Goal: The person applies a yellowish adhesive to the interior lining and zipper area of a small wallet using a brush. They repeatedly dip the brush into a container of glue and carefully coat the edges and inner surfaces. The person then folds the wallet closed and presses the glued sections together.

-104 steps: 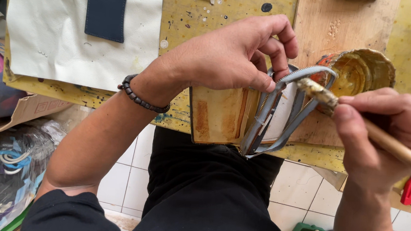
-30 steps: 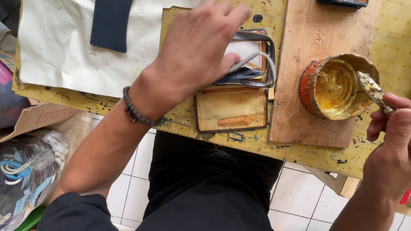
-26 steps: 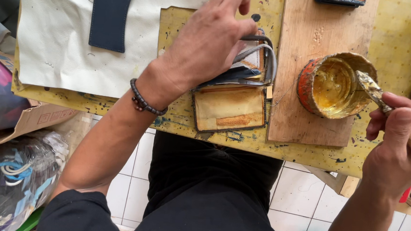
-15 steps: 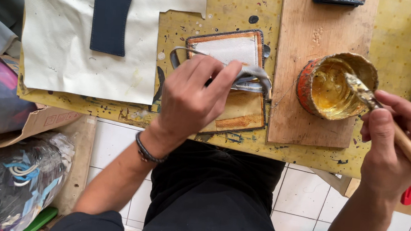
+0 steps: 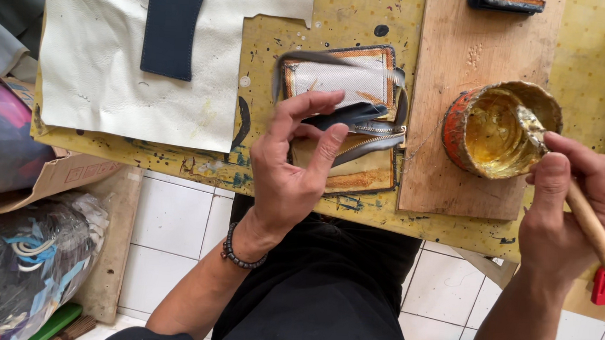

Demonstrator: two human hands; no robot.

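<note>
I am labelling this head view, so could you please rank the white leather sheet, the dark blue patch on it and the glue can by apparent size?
1. White leather sheet, clearly the largest.
2. Glue can.
3. Dark blue patch.
The last two look close in area; the can also stands nearer the camera, so their order is unsure.

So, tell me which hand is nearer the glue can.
Right. The right hand is against the glue can, dipping a brush; the left hand is farther away, at the zippered pouch.

Left hand (image 5: 290, 169) fingers spread and curled; right hand (image 5: 571, 203) fisted, gripping.
</note>
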